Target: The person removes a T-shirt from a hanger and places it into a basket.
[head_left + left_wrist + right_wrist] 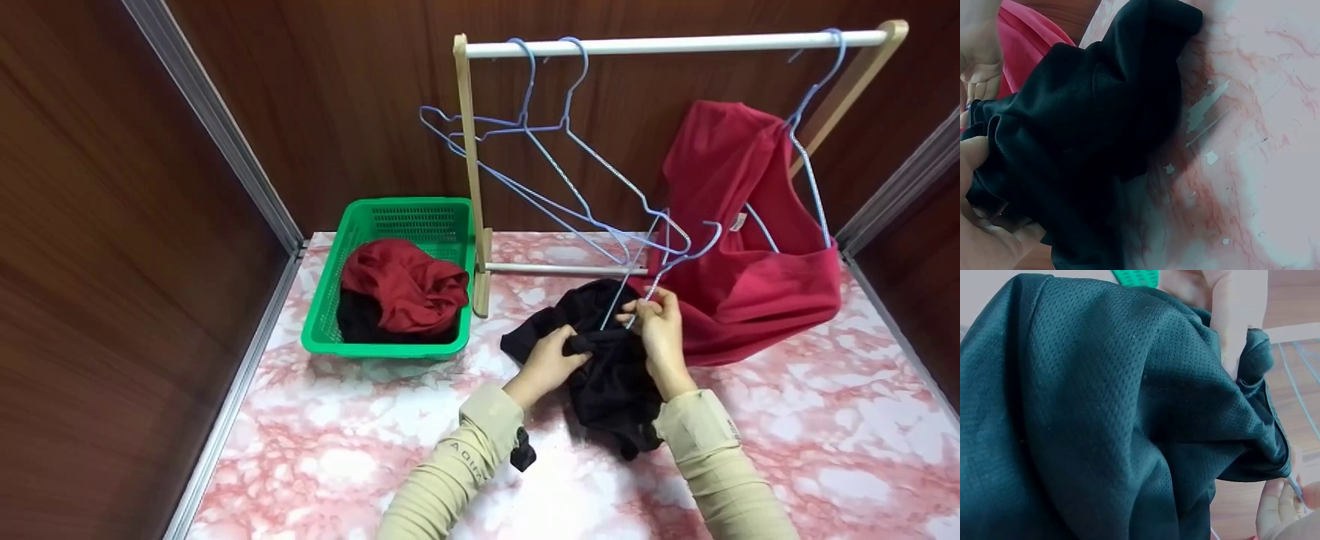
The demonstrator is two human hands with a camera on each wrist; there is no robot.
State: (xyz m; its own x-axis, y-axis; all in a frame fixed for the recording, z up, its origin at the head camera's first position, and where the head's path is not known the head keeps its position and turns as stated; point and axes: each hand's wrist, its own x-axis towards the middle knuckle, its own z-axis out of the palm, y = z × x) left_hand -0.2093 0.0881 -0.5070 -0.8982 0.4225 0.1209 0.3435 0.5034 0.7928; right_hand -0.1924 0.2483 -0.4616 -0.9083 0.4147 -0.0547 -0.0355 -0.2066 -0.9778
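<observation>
Black garment (pixel 611 390) of mesh-textured cloth hangs bunched between the two hands, over the table. My left hand (pixel 551 361) grips its gathered edge, thumb on top; in the left wrist view the thumb presses a fold of the cloth (pixel 1072 118). My right hand (pixel 660 334) pinches a blue wire hanger (pixel 688 256) near its shoulder, its hook pointing up and right. The hanger's lower part goes down into the opening of the garment, hidden by cloth. In the right wrist view the fingers hold the wire (pixel 1296 488) right at the garment's edge.
A rack with a white rail (pixel 675 45) stands behind, with two bare blue hangers (pixel 559 161) at its left. A red garment (pixel 780 292) hangs at its right, close by my right hand. A green basket (pixel 319 300) at left holds red cloth (pixel 405 289) and black cloth (pixel 360 319).
</observation>
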